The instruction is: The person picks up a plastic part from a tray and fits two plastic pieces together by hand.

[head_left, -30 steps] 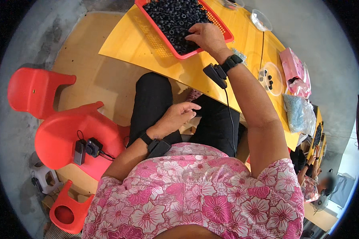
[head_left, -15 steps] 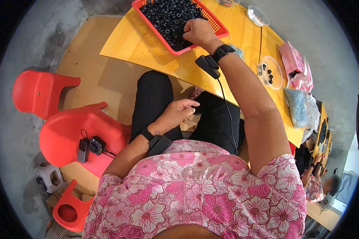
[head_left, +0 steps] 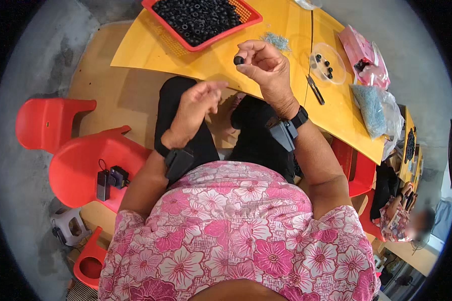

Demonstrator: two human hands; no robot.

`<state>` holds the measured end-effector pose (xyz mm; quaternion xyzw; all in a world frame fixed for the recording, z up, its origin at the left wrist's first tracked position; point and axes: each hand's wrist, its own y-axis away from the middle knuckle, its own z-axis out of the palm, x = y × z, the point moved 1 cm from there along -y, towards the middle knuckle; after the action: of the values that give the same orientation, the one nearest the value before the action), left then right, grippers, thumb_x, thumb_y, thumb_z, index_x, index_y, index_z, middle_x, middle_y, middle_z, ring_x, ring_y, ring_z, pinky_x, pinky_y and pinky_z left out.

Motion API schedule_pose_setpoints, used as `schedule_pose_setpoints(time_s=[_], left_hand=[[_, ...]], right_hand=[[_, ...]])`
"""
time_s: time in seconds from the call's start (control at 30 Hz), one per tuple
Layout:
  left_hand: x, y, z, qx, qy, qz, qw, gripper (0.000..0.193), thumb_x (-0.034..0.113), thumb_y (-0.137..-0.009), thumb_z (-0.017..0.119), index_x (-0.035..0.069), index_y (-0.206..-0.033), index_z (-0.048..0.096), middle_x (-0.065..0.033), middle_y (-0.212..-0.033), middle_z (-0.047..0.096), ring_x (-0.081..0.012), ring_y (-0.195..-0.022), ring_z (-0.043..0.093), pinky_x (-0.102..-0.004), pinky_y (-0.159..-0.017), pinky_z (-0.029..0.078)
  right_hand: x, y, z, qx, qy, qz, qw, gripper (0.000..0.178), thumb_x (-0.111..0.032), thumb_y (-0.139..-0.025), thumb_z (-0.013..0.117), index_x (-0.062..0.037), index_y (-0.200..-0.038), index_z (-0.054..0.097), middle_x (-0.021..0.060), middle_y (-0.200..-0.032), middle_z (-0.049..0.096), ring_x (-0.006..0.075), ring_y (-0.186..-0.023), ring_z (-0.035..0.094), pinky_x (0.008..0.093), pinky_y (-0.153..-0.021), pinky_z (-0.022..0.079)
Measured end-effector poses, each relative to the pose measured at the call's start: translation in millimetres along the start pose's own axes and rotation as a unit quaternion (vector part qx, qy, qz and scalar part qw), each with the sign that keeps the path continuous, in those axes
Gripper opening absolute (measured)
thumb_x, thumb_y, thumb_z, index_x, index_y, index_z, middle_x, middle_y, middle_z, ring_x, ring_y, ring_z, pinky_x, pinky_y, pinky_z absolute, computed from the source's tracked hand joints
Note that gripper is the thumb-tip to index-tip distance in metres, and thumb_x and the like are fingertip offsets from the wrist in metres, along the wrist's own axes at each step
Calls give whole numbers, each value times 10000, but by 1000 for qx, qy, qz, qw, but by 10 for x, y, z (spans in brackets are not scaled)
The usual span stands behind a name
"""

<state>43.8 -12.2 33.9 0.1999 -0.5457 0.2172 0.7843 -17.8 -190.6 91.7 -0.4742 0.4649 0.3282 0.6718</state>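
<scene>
My right hand (head_left: 268,67) is raised over the table's near edge, pinching a small black ring-shaped part (head_left: 239,60) between thumb and fingers. To its left, above my lap, my left hand (head_left: 196,108) is half curled with the forefinger stretched out; its fingertips are a little blurred and I see nothing in it. A red plastic basket (head_left: 206,45) heaped with black rings (head_left: 196,20) stands at the far left of the table. A clear round bowl (head_left: 340,65) with several black pieces sits right of my right hand.
Small silvery bits (head_left: 276,41) lie on the yellow table (head_left: 226,62), as do black-handled snips (head_left: 315,90). Toward the right are a pink bag (head_left: 359,50) and a clear bag of bluish pieces (head_left: 370,108). Red chairs (head_left: 75,170) stand at left; another person (head_left: 397,215) sits far right.
My right hand has come out of the basket toward me with a black ring. My left hand has risen from my lap toward it. The view has shifted, and the snips now show.
</scene>
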Motion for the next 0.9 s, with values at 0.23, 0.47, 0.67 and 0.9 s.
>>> schedule_pose_setpoints(time_s=[0.23, 0.47, 0.67, 0.9], left_hand=[[179, -190, 271, -17, 76, 3, 997, 250, 138, -930, 563, -12, -1129, 572, 17, -837, 535, -62, -711, 471, -205, -683, 404], [-86, -155, 373, 35, 92, -6, 995, 193, 146, -894, 619, 10, -1030, 623, 18, -840, 595, -36, -692, 490, -179, -636, 412], [-267, -222, 246, -26, 161, -47, 985, 161, 153, -937, 555, 47, -1057, 573, 3, -882, 579, -75, -745, 511, -238, -700, 440], [-524, -288, 105, 4, 149, -64, 987, 163, 174, -931, 563, 38, -1021, 573, 1, -829, 559, -62, -677, 501, -189, -634, 420]], right_hand=[[-131, 285, -112, 10, 222, -87, 971, 311, 18, -693, 702, -54, -990, 646, 18, -875, 615, 124, -762, 554, 251, -721, 474], [-100, 457, -30, -29, 439, -260, 859, 293, 9, -644, 651, -81, -923, 643, 84, -813, 585, 276, -789, 588, 359, -692, 504], [20, 526, -154, -11, 392, -164, 905, 239, -7, -701, 655, -67, -932, 647, 102, -835, 605, 272, -768, 598, 351, -679, 506], [523, 195, -803, 137, 389, 43, 910, 192, -38, -746, 637, -45, -936, 670, 118, -789, 612, 236, -679, 614, 328, -657, 510]])
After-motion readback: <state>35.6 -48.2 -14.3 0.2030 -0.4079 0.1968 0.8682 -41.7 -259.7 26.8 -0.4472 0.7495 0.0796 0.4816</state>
